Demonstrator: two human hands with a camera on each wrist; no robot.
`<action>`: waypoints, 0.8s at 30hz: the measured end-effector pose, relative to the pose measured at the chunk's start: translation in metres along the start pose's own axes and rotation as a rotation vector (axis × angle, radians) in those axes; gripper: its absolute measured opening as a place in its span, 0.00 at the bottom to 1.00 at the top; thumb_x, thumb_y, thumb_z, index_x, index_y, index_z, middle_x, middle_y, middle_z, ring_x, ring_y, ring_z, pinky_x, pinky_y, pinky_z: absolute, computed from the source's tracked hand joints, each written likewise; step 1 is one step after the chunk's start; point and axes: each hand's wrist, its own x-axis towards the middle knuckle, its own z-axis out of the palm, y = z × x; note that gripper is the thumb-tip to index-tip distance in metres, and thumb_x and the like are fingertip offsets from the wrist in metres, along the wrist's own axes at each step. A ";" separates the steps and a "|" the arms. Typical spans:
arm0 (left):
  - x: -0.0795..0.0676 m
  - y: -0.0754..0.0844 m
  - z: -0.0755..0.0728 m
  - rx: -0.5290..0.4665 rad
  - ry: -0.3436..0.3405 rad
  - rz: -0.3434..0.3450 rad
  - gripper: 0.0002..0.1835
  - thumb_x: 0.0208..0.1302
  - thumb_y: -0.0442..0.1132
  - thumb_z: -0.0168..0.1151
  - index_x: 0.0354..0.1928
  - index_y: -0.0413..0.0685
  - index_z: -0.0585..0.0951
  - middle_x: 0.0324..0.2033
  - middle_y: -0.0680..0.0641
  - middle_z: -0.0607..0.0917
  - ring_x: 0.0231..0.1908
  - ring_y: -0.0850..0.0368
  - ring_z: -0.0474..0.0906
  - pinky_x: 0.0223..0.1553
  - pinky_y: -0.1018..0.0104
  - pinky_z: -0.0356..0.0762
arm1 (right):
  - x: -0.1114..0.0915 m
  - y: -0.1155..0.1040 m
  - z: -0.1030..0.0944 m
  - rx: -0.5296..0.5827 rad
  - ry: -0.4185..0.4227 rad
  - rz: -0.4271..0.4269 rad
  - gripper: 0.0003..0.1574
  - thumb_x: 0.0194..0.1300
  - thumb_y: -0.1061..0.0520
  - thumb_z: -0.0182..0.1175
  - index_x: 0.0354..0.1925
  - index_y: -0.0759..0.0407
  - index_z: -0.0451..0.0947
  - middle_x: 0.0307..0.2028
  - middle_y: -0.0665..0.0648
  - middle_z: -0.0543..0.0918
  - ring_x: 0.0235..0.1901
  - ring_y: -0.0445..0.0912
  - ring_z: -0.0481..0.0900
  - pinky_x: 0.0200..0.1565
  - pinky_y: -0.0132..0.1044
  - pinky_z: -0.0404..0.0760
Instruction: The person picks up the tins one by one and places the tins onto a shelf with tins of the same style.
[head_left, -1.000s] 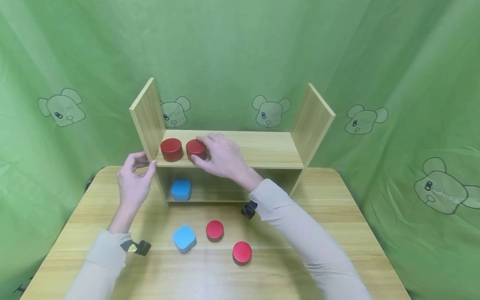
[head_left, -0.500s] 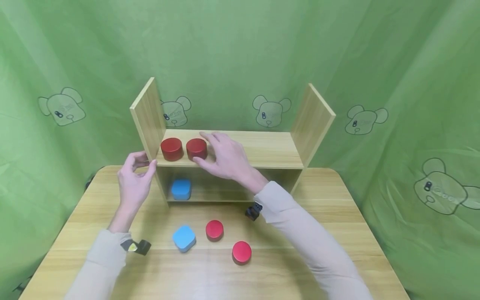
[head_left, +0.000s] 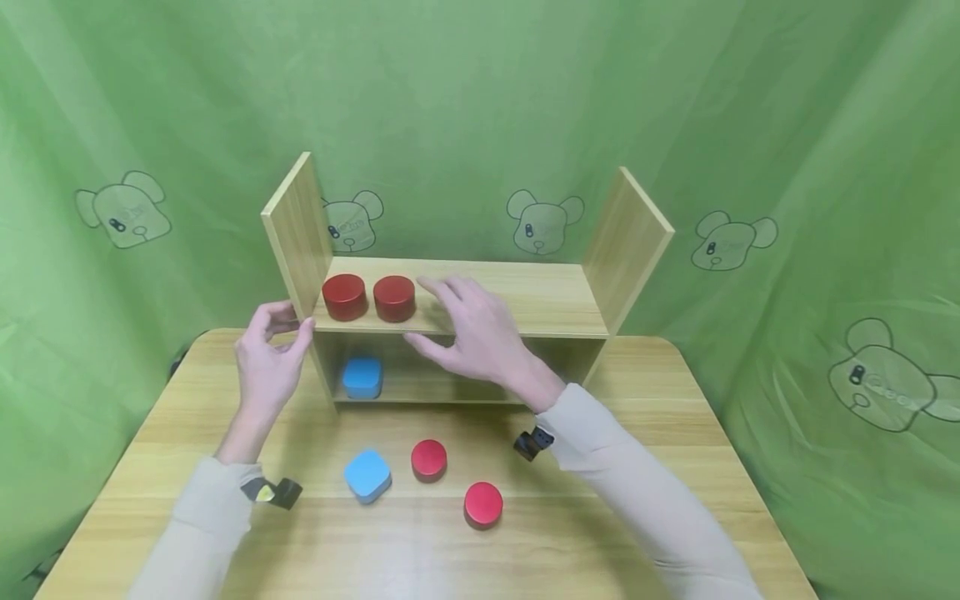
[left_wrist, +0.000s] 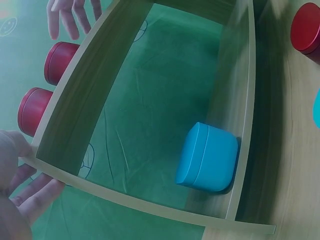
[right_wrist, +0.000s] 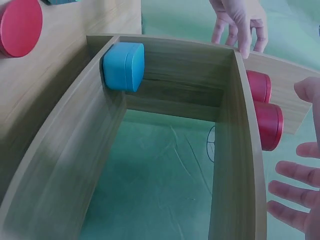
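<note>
My left hand (head_left: pixel 272 358) grips the left side panel (head_left: pixel 294 237) of a small wooden shelf, thumb at its front edge and fingers on the outer face. Two round red tins (head_left: pixel 345 297) stand side by side on the upper board, at its left end. Just right of the second red tin (head_left: pixel 394 298), my right hand (head_left: pixel 480 329) hovers with spread fingers, holding nothing. In the right wrist view a gap separates those fingers from the tins. A blue, rounded-square tin (left_wrist: pixel 207 157) sits on the lower board at the left.
On the table (head_left: pixel 630 533) in front of the shelf lie a second blue tin (head_left: pixel 367 476) and two more red tins (head_left: pixel 429 460), one further right. The shelf's right side panel (head_left: pixel 628 250) rises on the other end. A green curtain hangs behind.
My right hand has let go of the second red tin and drawn back to the right and toward me. The tin stays on the upper board; my left hand keeps its place.
</note>
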 end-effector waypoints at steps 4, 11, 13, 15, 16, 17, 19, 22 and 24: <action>0.000 -0.001 0.000 -0.002 0.002 0.006 0.17 0.69 0.31 0.68 0.56 0.32 0.80 0.49 0.33 0.88 0.41 0.82 0.78 0.38 0.92 0.80 | -0.011 -0.002 -0.004 -0.003 0.009 -0.022 0.49 0.63 0.32 0.69 0.72 0.56 0.73 0.59 0.58 0.85 0.55 0.51 0.83 0.49 0.43 0.89; 0.000 -0.001 0.000 0.001 0.001 0.008 0.17 0.69 0.31 0.68 0.56 0.32 0.80 0.49 0.33 0.88 0.41 0.82 0.78 0.39 0.92 0.80 | -0.030 -0.005 -0.011 -0.019 0.036 -0.052 0.49 0.61 0.33 0.70 0.72 0.55 0.74 0.60 0.58 0.85 0.58 0.51 0.84 0.50 0.44 0.92; 0.000 -0.001 0.000 0.001 0.001 0.008 0.17 0.69 0.31 0.68 0.56 0.32 0.79 0.49 0.33 0.88 0.41 0.82 0.78 0.38 0.92 0.80 | -0.035 -0.004 -0.014 -0.025 0.037 -0.054 0.49 0.61 0.33 0.70 0.72 0.55 0.74 0.60 0.58 0.85 0.58 0.51 0.84 0.50 0.44 0.92; 0.001 0.000 0.001 -0.002 0.001 0.008 0.17 0.69 0.31 0.68 0.56 0.32 0.79 0.49 0.33 0.88 0.41 0.82 0.78 0.38 0.92 0.80 | -0.041 -0.004 -0.016 -0.032 0.040 -0.059 0.49 0.60 0.33 0.71 0.71 0.55 0.74 0.59 0.58 0.85 0.57 0.51 0.84 0.48 0.44 0.92; 0.001 0.000 0.001 -0.003 0.001 0.010 0.17 0.69 0.31 0.68 0.56 0.32 0.80 0.49 0.33 0.88 0.40 0.82 0.78 0.38 0.92 0.80 | -0.045 -0.004 -0.017 -0.037 0.043 -0.061 0.49 0.60 0.33 0.71 0.71 0.55 0.75 0.59 0.58 0.85 0.57 0.51 0.85 0.47 0.44 0.92; 0.001 0.000 0.002 -0.005 0.000 0.011 0.17 0.69 0.30 0.68 0.56 0.31 0.79 0.49 0.32 0.88 0.40 0.82 0.78 0.38 0.91 0.80 | -0.048 -0.003 -0.017 -0.042 0.047 -0.064 0.49 0.60 0.33 0.71 0.71 0.55 0.75 0.59 0.58 0.86 0.56 0.52 0.85 0.46 0.44 0.92; 0.001 0.000 0.002 -0.007 0.001 0.011 0.16 0.69 0.30 0.68 0.56 0.31 0.79 0.49 0.32 0.88 0.40 0.83 0.78 0.38 0.91 0.80 | -0.054 -0.003 -0.019 -0.042 0.053 -0.070 0.48 0.59 0.34 0.72 0.70 0.55 0.75 0.59 0.58 0.85 0.57 0.52 0.85 0.45 0.45 0.93; 0.000 0.000 0.002 -0.006 0.003 0.012 0.16 0.69 0.30 0.67 0.56 0.31 0.79 0.49 0.32 0.88 0.40 0.83 0.77 0.38 0.92 0.80 | -0.064 -0.003 -0.020 -0.042 0.059 -0.078 0.48 0.59 0.34 0.72 0.70 0.55 0.76 0.60 0.58 0.85 0.57 0.52 0.85 0.46 0.45 0.93; 0.000 0.000 0.002 -0.003 0.006 0.011 0.16 0.69 0.30 0.67 0.56 0.30 0.79 0.50 0.32 0.88 0.40 0.83 0.77 0.38 0.92 0.80 | -0.071 -0.003 -0.019 -0.037 0.058 -0.084 0.48 0.59 0.33 0.71 0.70 0.56 0.76 0.60 0.58 0.85 0.57 0.52 0.85 0.47 0.45 0.93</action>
